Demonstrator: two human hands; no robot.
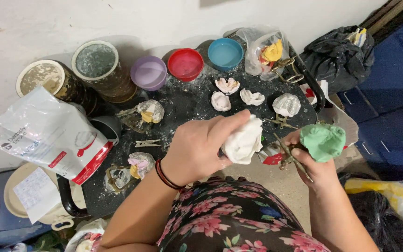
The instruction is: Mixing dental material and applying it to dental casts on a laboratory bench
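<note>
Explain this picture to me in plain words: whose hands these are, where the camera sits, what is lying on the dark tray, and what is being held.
There is one picture, from a camera worn on a person's head, looking down at their own bare hands. The left hand has its grip around a white lump of soft clay. The right hand holds a green lump of clay with a thin metal wire piece. Below lies a black dusty tray bearing white clay petal shapes, a wooden clothes peg and plastic-wrapped clay lumps. Purple, red and blue plastic bowls stand at its far edge.
</note>
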